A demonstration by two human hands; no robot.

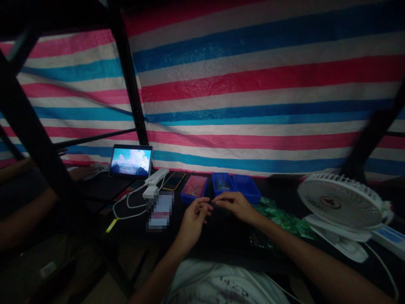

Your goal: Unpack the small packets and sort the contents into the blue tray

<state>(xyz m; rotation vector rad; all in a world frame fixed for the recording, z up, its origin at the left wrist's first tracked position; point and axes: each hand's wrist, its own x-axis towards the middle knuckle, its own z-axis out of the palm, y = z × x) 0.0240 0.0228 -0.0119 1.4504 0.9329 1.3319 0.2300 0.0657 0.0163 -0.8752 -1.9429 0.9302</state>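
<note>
Both of my hands meet over the dark table (228,236), just in front of three small blue trays (221,185). My left hand (193,219) has its fingers curled, fingertips pinched toward the right hand. My right hand (236,205) reaches in from the right, its fingers bent down and pressed together at the same spot. What they pinch is too small and dark to make out. A heap of small green packets (284,219) lies right of my right wrist.
A tablet (130,161) with a lit screen stands at the back left, beside a white power strip (156,176), a phone (174,180) and white cables. A white desk fan (343,202) stands at the right. Another person's arms (22,211) rest at the far left. A striped tarp (253,93) hangs behind.
</note>
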